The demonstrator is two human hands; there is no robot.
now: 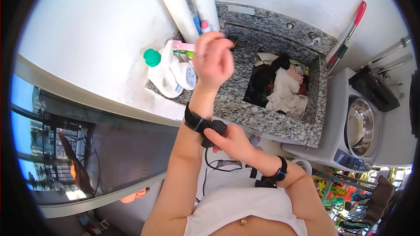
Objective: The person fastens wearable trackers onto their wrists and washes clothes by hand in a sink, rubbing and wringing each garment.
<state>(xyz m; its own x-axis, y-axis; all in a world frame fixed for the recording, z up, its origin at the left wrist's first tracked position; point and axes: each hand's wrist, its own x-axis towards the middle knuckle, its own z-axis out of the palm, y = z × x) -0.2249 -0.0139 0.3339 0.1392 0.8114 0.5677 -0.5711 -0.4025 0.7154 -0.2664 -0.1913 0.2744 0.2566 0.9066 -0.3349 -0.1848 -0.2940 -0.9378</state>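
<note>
My left hand (214, 59) is raised over the left part of the granite counter, its fingers curled loosely with gaps between them and nothing visible in it. A black strap with a dark box-shaped device (214, 133) sits around my left wrist, and a black cable hangs from it. The fingers of my right hand (229, 142) are closed on that device. Another black strap (281, 169) circles my right wrist. Beside my left hand stand a white bottle with a green cap (164, 76) and a pink brush-like item (183, 46).
Clothes (284, 83) fill the sink basin in the granite counter (262, 116). At right stands a washing machine (341, 140) with a metal bowl (361, 124) on top. White pipes (175, 8) rise behind the bottles. A window (100, 148) lies at left.
</note>
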